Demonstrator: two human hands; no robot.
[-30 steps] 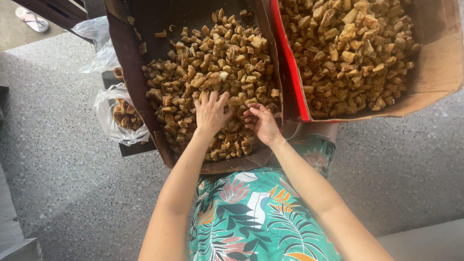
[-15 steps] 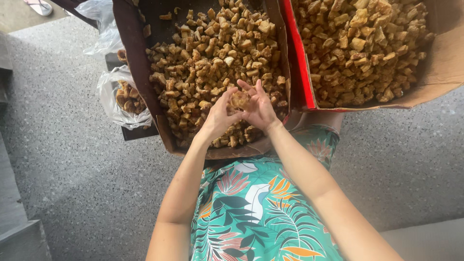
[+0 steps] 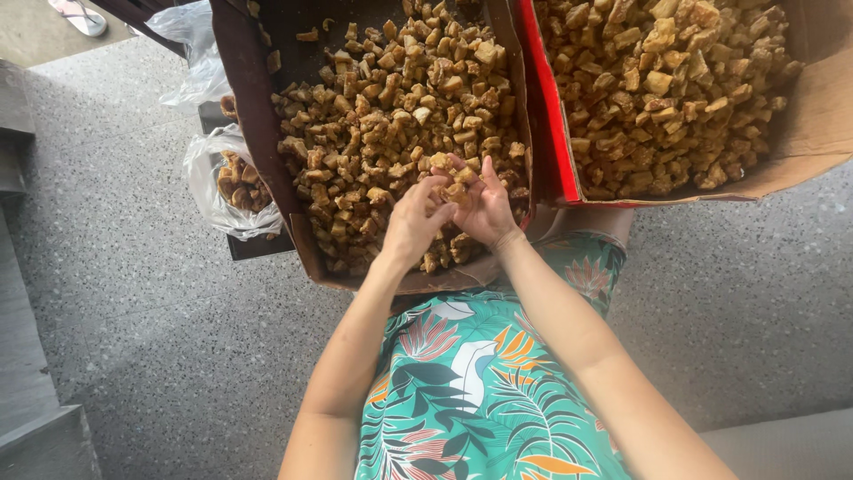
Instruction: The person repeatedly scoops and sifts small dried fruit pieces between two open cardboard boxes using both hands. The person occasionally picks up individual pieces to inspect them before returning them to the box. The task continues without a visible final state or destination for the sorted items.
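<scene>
- While seen from the head camera looking straight down: both hands raised together over the near end of the dark cardboard box point(image 3: 258, 133), above its heap of golden-brown fried chunks point(image 3: 373, 116).
- Left hand point(image 3: 413, 222): curled, fingertips meeting the right hand, pinching at a small cluster of chunks point(image 3: 455, 176).
- Right hand point(image 3: 487, 206): palm up and cupped, cradling that cluster from beneath; hands touching, closed loosely on the pieces rather than clamped.
- Location of the held pieces: in the cupped right palm, just above the heap, near the box's right wall.
- Handling, judged: light, dry, irregular and brittle; likely to crumble under a hard squeeze and to spill from an open palm. Surface possibly greasy; not confirmed. Best taken by scooping from below or by a light pinch across a single piece.
- Orientation: cluster is a lumpy handful with no clear long axis and no pointing direction; individual chunks lie at random.
- Surroundings: second box with red inner edge point(image 3: 551, 116) just beside, to the right, equally full of paler chunks point(image 3: 675, 89). Clear plastic bag point(image 3: 233, 182) holding a few pieces, left of the dark box. Speckled grey floor point(image 3: 133, 338) below. Leaf-patterned teal garment point(image 3: 480, 391) over the lap.
</scene>
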